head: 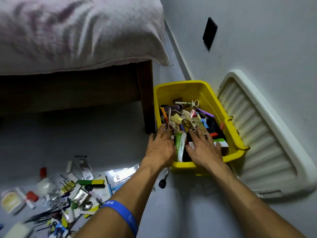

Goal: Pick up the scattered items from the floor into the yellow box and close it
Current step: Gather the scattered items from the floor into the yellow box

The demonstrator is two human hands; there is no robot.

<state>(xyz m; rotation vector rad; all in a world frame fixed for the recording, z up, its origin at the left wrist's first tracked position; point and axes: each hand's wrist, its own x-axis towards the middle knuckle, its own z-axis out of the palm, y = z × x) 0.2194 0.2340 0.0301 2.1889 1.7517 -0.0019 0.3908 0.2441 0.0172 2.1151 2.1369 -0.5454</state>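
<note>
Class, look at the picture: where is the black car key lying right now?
In the head view, the car key lies on the floor just below the near-left corner of the yellow box, right of the left forearm, apart from the scattered pile further left.

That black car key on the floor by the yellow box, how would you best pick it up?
Pinch the car key by its thick black head, coming from above. It lies flat on the floor just in front of the yellow box, thin blade pointing toward the box; the wide head gives fingers more to hold.

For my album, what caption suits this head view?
Both hands deep in the yellow box, clutter waiting on the floor.
</note>
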